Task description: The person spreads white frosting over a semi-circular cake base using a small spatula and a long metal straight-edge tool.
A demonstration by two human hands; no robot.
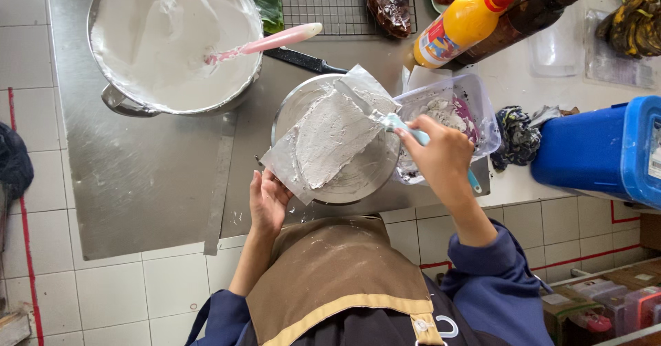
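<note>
Near the tabletop's (151,181) front edge, the right hand (441,156) grips a spatula (385,119) spreading white batter (330,139) while the left hand (267,201) pinches the sheet's (289,163) corner.

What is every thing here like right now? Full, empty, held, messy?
Big pot: full of white batter.
Pink spatula: resting in the batter.
Foil sheet: spread with white paste, held by left hand.
Blue-handled spatula: gripped by right hand.
Plastic tub: smeared, nearly empty.
Yellow bottle: capped, lying tilted.
</note>
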